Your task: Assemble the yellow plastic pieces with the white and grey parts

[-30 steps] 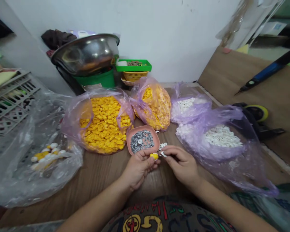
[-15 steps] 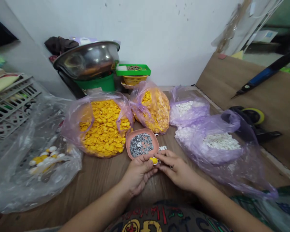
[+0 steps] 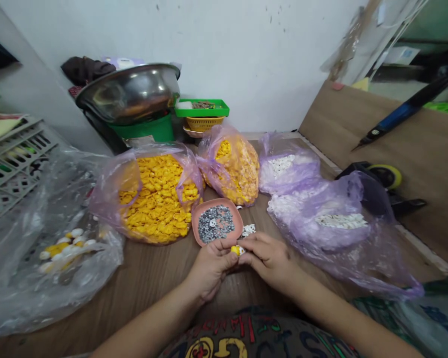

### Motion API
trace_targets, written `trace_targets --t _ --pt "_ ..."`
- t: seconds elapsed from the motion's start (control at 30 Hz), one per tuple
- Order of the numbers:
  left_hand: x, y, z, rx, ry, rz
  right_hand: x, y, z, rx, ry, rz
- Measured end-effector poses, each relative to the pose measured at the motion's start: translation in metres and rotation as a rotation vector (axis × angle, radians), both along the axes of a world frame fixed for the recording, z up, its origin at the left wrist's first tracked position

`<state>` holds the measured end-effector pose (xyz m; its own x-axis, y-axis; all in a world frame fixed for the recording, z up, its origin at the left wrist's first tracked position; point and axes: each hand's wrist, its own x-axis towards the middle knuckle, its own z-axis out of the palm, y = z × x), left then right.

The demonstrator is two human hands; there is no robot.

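My left hand (image 3: 211,266) and my right hand (image 3: 268,257) meet fingertip to fingertip over the wooden table (image 3: 149,278). Both pinch a small yellow piece (image 3: 236,249) with a white part against it. Just beyond the fingers stands a pink dish (image 3: 217,223) filled with tiny grey bits. A few loose white pieces (image 3: 248,229) lie beside the dish.
Two purple bags of yellow pieces (image 3: 157,199) (image 3: 236,166) and two of white pieces (image 3: 285,166) (image 3: 339,221) ring the dish. A clear bag of assembled pieces (image 3: 63,246) lies left. A steel bowl (image 3: 129,92), green tray (image 3: 201,105) and blue-handled tool (image 3: 403,112) stand behind.
My right hand has closed in on my left, bringing the white part against the yellow piece. Both hands have drifted slightly toward me.
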<state>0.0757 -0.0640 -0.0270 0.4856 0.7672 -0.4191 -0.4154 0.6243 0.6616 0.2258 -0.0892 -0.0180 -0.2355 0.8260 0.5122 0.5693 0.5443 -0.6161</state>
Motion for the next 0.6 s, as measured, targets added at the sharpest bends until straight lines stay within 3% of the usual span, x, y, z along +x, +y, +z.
trace_targets --t 0.4,0.6 --pt "-0.0015 -0.0005 0.0033 -0.179 -0.111 -0.105 0.0055 0.0033 -0.0002 0.01 -0.134 0.069" --pt "-0.0016 -0.001 0.0005 -0.116 -0.033 -0.11 0.0089 0.0043 0.0035 -0.101 -0.107 0.116"
